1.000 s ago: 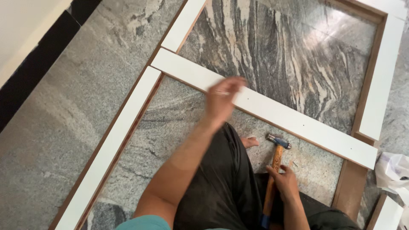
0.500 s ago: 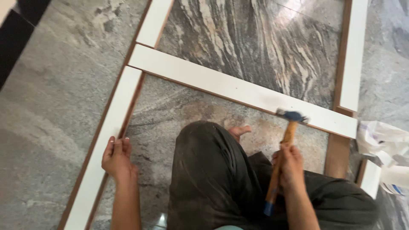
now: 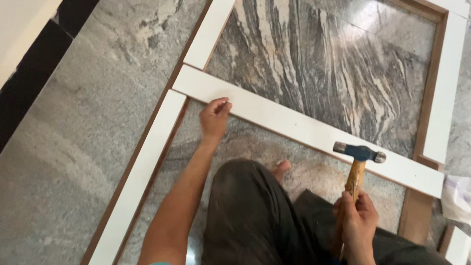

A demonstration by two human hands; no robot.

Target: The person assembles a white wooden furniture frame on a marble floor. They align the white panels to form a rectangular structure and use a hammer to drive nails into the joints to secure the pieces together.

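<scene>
A grey veined stone floor (image 3: 64, 162) carries a large frame of white-faced wooden boards: a long side rail (image 3: 142, 172) runs from the bottom edge toward the top, and a white cross rail (image 3: 294, 127) lies slanted across it from the upper left to the right side rail (image 3: 444, 83). The person's dark-trousered knee (image 3: 250, 211) sits at the bottom middle. The left hand (image 3: 214, 118) rests on the near edge of the cross rail, fingers curled, gripping nothing that can be made out. The right hand (image 3: 358, 218) is closed around the wooden handle of a hammer (image 3: 357, 162), whose dark head hovers over the cross rail's right end.
</scene>
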